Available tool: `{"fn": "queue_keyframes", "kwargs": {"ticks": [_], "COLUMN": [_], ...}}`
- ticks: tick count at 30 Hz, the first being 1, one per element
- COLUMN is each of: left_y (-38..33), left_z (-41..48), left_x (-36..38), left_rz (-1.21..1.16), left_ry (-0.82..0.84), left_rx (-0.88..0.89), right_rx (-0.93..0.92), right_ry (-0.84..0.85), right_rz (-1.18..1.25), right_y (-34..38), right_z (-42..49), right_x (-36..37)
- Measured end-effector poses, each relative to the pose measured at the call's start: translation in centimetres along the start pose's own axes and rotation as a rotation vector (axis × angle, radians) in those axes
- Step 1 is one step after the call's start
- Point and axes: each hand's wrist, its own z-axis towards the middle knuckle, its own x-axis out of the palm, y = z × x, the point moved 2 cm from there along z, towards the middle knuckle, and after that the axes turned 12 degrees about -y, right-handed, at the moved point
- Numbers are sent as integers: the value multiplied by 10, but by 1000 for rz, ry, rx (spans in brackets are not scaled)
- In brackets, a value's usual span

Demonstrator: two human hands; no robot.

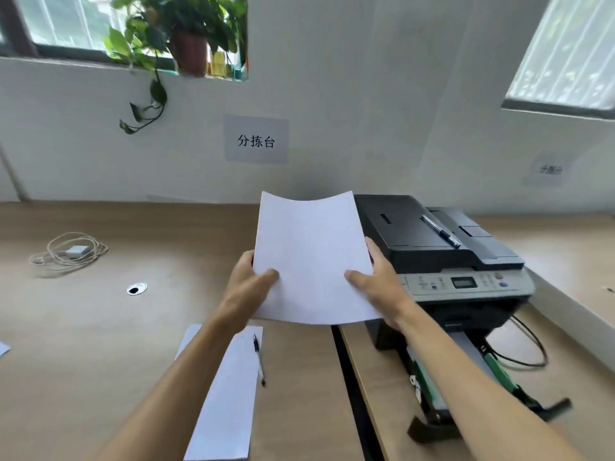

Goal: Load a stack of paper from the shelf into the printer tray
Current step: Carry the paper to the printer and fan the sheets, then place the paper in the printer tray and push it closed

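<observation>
Paper stack [312, 257] held above table [83, 327], left of printer [442, 261]; its tray [472, 371], seemingly pulled out, lies in front.

On the wooden desk [83, 327] to your left you have a coiled white cable [68, 252] with its charger block, and nearer you a round cable hole [136, 288] in the desktop. Close in front of you lies a long white sheet [226, 400] with a pen [259, 359] resting along its right edge. A dark gap [349, 387] separates this desk from the one beside it. On the wall facing you hangs a paper sign [256, 139] with three printed characters; a second, blurred sign [549, 168] hangs further right. A potted plant [186, 38] sits on the windowsill up left, one vine trailing down the wall
</observation>
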Motion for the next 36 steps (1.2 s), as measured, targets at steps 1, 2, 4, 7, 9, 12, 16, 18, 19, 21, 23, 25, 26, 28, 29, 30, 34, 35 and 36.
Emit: {"fn": "queue_keyframes", "kwargs": {"ticks": [1,2,4,7,9,12,16,18,19,21,23,25,26,28,29,30,34,35,36], "left_y": [-7,-14,-24,-32,-31,-25,-17,-14,-13,-11,-7,-3,-1,5,9,12,24,26,28], "left_z": [0,-1,-8,-27,-43,-66,-93,-104,-110,-125,-141,-159,-168,-185,-193,-200,-218,-222,-226], "left_x": [-1,0,6,20,32,52,88,106,115,137,156,175,184,197,203,208,227,231,235], "left_rz": [-4,-1,1,-18,-25,-36,-11,6,13,25,27,35,43,63,72,74,67,75,82], "left_ry": [23,40,70,100,115,124,114,97,85,71,59,45,42,43,44,50,90,104,118], "left_rx": [7,21,30,34,41,65,53,47,42,27,18,16,15,12,5,1,-21,-25,-28], "right_rx": [15,32,65,82,90,118,166,173,169,177,198,215,225,248,257,266,300,315,332], "right_ry": [0,-1,-8,-22,-26,-16,8,16,32,70,95,121,133,151,157,160,133,122,109], "right_rz": [2,1,-10,-32,-49,-30,-15,-11,-13,-14,12,23,22,26,25,24,-29,-36,-41], "right_y": [9,16,26,32,28,11,-19,-32,-37,-51,-64,-76,-84,-97,-102,-106,-120,-122,-125], "right_z": [-1,-2,-7,-15,-23,-32,-36,-35,-35,-35,-39,-45,-50,-59,-63,-69,-89,-94,-98], "right_x": [-6,-11,-26,-49,-66,-90,-127,-145,-155,-178,-197,-217,-228,-243,-250,-257,-278,-283,-288]}}
